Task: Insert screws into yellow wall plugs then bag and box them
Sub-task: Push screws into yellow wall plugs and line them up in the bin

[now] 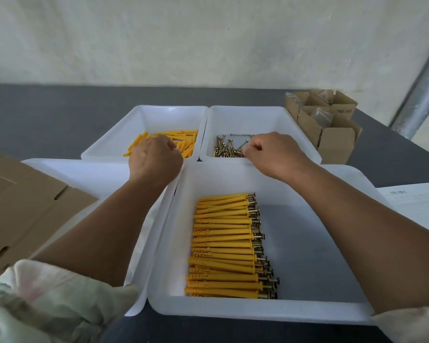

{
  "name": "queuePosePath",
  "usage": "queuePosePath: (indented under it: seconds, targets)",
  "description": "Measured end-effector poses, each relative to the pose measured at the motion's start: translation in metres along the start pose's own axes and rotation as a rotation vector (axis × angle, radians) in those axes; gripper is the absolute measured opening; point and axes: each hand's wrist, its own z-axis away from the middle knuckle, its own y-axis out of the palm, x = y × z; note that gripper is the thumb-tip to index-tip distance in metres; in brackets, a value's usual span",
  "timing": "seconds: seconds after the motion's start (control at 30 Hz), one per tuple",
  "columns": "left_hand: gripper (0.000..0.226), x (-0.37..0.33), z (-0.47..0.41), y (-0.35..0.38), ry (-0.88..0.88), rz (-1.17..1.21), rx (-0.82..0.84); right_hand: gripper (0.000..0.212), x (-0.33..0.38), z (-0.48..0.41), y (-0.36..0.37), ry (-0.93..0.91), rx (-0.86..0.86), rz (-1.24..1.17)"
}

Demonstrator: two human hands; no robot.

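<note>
I saw a row of finished plugs [223, 246] in the near tray [258, 314]; bagging and boxing remained. The left hand [156, 157] curled among loose plugs [185, 139], the right hand [273, 152] among screws [226, 149]; any grip I could not tell

Pale, faintly green-and-pink mottled left sleeve [47, 293] and right sleeve [411, 325], bunched above 2 bare forearms [104, 231].

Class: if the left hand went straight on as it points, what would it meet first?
Probably the yellow wall plugs in the far-left tray; the left hand is just above them, depth unclear.
</note>
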Motion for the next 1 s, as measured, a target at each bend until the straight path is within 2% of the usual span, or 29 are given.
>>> queuePosePath:
  seconds: [0.13, 0.33, 0.6, 0.7, 1.0]
  targets:
    - [0.025, 0.002, -0.001, 0.003, 0.033, -0.084, 0.031, 0.046, -0.001, -0.014, 0.012, 0.053, 0.168, 0.210]
    - [0.031, 0.008, -0.004, 0.006, 0.051, -0.149, 0.072, 0.066, 0.003, -0.035, 0.016, 0.210, 0.342, 0.244]
    - [0.035, 0.006, -0.011, 0.011, 0.009, -0.283, 0.127, 0.049, 0.012, -0.044, 0.012, 0.128, 0.569, 0.153]
    - [0.034, 0.004, -0.022, 0.009, -0.034, -0.331, 0.174, 0.047, 0.013, -0.043, 0.010, 0.094, 0.570, 0.165]
    - [0.025, 0.005, -0.051, 0.018, 0.010, -0.507, 0.326, 0.044, 0.007, -0.049, 0.018, 0.101, 0.558, 0.151]
